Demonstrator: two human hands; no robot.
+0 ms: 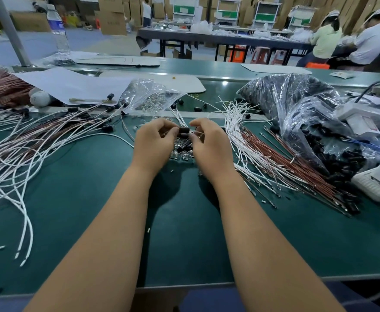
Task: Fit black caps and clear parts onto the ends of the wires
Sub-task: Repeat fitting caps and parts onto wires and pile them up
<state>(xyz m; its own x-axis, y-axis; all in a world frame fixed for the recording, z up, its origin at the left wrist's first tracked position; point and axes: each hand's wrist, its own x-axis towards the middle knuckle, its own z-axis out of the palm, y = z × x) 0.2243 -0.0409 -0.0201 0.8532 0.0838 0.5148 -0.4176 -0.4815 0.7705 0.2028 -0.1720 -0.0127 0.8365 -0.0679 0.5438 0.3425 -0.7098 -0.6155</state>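
Green tabletop (94, 210) in packing hall, cartons behind. Both hands at frame centre, over loose heap of caps and clear parts (183, 149), likely kept there for quick reach. Left hand (155, 140) and right hand (209, 140), fingers curled, pinch black cap (184, 130) between them. Bare wires (263, 154) fanned right; capped wires (56, 129) left.

Wires (274, 158) R of hands (182, 140), bag (297, 102) behind.

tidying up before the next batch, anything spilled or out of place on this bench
A few small clear parts lie scattered on the green mat, away from the pile under the hands. Some loose black caps sit apart near the far edge.
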